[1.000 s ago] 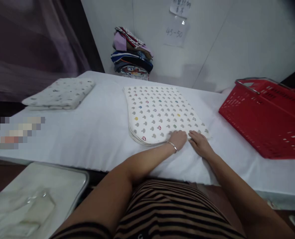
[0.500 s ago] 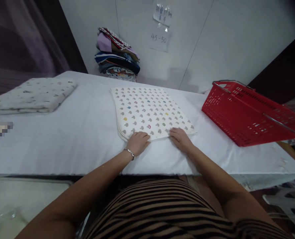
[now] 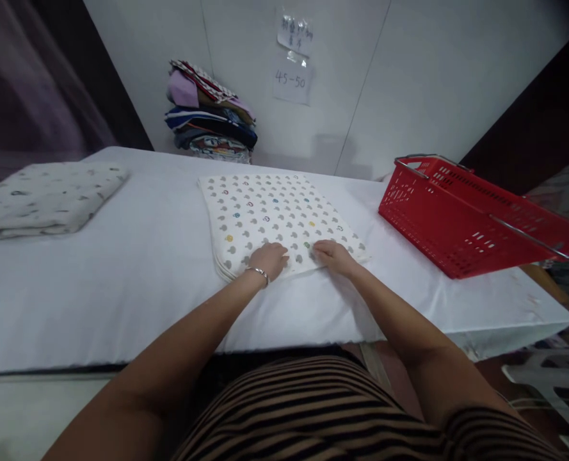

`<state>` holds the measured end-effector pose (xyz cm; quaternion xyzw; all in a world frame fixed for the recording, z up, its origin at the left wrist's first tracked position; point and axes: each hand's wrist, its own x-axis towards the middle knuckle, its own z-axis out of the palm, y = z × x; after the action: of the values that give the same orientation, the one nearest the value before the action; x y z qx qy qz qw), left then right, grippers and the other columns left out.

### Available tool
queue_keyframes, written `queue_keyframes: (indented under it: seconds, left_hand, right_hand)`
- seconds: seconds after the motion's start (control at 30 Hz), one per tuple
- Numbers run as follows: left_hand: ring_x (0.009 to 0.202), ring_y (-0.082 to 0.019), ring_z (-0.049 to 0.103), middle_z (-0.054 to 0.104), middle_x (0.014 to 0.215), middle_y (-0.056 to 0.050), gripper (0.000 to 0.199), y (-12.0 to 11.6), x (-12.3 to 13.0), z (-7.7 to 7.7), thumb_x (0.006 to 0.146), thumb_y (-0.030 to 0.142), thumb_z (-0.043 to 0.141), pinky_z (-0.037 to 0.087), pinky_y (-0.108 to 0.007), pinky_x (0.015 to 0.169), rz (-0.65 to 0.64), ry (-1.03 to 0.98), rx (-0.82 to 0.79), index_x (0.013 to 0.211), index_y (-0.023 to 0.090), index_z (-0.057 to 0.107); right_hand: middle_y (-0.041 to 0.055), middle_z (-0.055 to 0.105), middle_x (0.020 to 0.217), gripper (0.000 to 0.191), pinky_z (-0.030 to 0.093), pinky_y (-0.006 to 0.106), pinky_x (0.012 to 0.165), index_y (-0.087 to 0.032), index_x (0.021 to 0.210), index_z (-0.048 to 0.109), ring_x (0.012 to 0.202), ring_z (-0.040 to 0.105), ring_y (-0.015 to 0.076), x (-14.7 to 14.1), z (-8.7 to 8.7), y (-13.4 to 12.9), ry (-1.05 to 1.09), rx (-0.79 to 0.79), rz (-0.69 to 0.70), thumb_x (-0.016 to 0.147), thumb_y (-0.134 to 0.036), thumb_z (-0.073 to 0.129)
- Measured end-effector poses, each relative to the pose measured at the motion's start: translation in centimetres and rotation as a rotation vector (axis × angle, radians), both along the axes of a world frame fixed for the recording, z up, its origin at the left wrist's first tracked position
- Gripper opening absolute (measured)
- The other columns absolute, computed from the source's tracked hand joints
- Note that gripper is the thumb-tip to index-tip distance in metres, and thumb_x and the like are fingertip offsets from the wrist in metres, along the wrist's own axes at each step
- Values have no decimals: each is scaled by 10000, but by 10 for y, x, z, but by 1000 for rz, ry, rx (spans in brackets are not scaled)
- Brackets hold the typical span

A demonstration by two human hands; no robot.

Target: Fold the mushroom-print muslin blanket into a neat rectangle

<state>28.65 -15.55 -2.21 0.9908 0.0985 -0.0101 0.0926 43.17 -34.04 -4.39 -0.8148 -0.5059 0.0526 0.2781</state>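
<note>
A white cloth (image 3: 274, 211) with grey, red, yellow and blue mushroom prints lies folded flat on the white-covered table (image 3: 159, 282). My left hand (image 3: 269, 259), below a silver bracelet, rests on the near part of the cloth, its fingers pointing right and slightly bent. Close to the cloth's near edge, my right hand (image 3: 335, 256) lies on top with its fingers toward the left. A short gap separates the two hands. Neither hand has anything visible inside it.
Another folded printed cloth (image 3: 48, 195) lies at the far left. A red plastic basket (image 3: 457, 221) with metal handles stands on the right. Folded fabrics (image 3: 212, 121) are stacked by the back wall, near paper signs (image 3: 292, 80). A white stool (image 3: 548, 378) is at the lower right.
Both hands have moved inward from the cloth's near edge onto its surface, and closer together. The camera view has shifted slightly.
</note>
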Motion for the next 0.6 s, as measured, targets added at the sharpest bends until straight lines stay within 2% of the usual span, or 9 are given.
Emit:
queue_keyframes:
  seconds: [0.1,0.23,0.33,0.47,0.6]
  left_hand:
    - [1200,-213,443,488,1346,-51,332,13,17,-3,916,331,389,376,-354,959,-3,42,46,1198,246,542]
    - [1360,-270,233,265,1516,-53,488,31,27,-16,923,458,318,259,-527,1044,98,153,36,1379,285,353]
    - [1397,-261,150,207,1539,-41,531,37,25,-24,924,485,268,175,-566,1075,109,147,13,1420,297,280]
    - [1406,-280,130,185,1544,-50,582,37,24,-24,904,547,257,166,-565,1085,100,112,16,1418,278,296]
    - [1416,-311,60,136,1555,-48,651,39,28,-25,877,616,248,79,-614,1082,99,155,49,1434,279,280]
  right_hand:
    - [53,532,1331,344,361,381,1046,-237,1180,623,1257,445,231,11,-4,20,-57,-85,38,896,-332,453]
    - [69,392,1449,425,269,524,1071,-244,1301,517,1347,291,297,21,-9,35,-126,-267,38,902,-381,467]
    - [68,340,1480,449,236,558,1069,-258,1331,480,1369,238,307,23,-9,35,-100,-314,25,916,-425,437]
    - [66,291,1503,502,190,552,1086,-284,1355,451,1393,182,303,22,-4,39,-90,-307,24,914,-518,402]
    - [72,212,1532,596,121,556,1098,-285,1390,409,1411,103,309,27,-2,53,-69,-365,25,889,-607,386]
